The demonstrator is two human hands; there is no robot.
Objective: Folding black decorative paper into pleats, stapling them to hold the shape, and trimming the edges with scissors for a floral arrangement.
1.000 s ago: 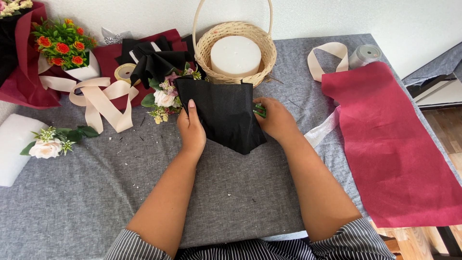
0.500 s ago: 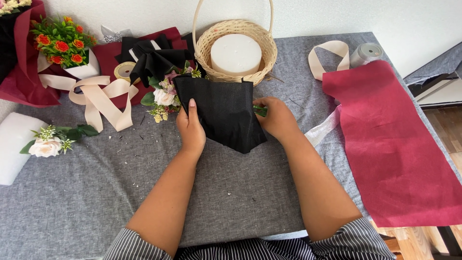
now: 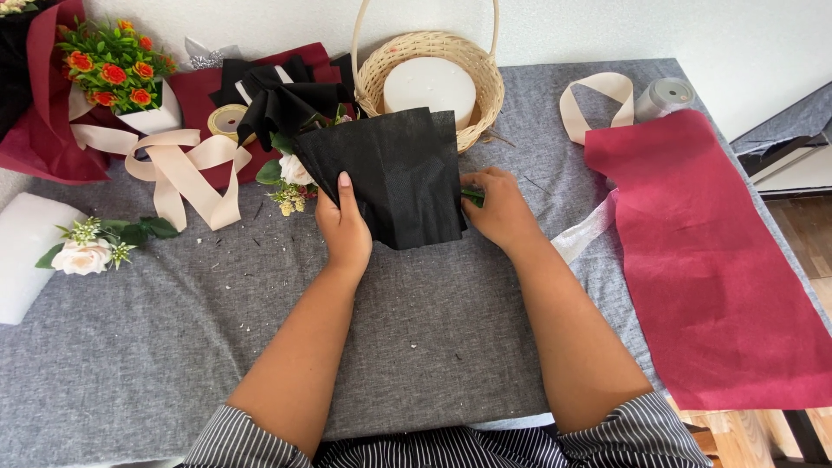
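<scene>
Left hand: the left hand [image 3: 345,227] lies flat against the left edge of the black wrapping sheet [image 3: 394,173], thumb up along the sheet, pressing rather than clenched; the fingers are hidden behind the sheet, so whether they curl round it cannot be told.
Right hand: the right hand [image 3: 501,208] meets the sheet's right edge and pinches a bit of green stem [image 3: 472,196] together with that edge; its fingertips are partly tucked out of sight.
Black wrapping sheet: folded, held at the middle of the bench [image 3: 416,329], its lower tip pointing towards the person, its top just in front of the basket.
Small bouquet: a cream flower with leaves [image 3: 290,173] peeks out at the sheet's left; the rest is covered by the sheet.
Wicker basket: the basket [image 3: 485,87] stands behind the sheet with a white round foam block [image 3: 429,85] inside; its handle is cut off by the top edge.
Loose black paper: crumpled black paper [image 3: 277,95] lies on a dark red sheet [image 3: 195,91] at the back.
Ribbons: a cream ribbon [image 3: 182,169] sprawls at the left beside a ribbon spool [image 3: 227,120]; another loop [image 3: 594,100] lies near a grey roll [image 3: 663,97].
Red wrapping sheet: a large dark red sheet [image 3: 711,260] covers the bench's right side, running out past its edge.
Far left: an orange flower bouquet [image 3: 108,65], partly cut off, and a cream rose [image 3: 82,256] against a white foam slab [image 3: 26,260].
Sleeves: striped sleeves [image 3: 641,433] show at the bottom edge.
</scene>
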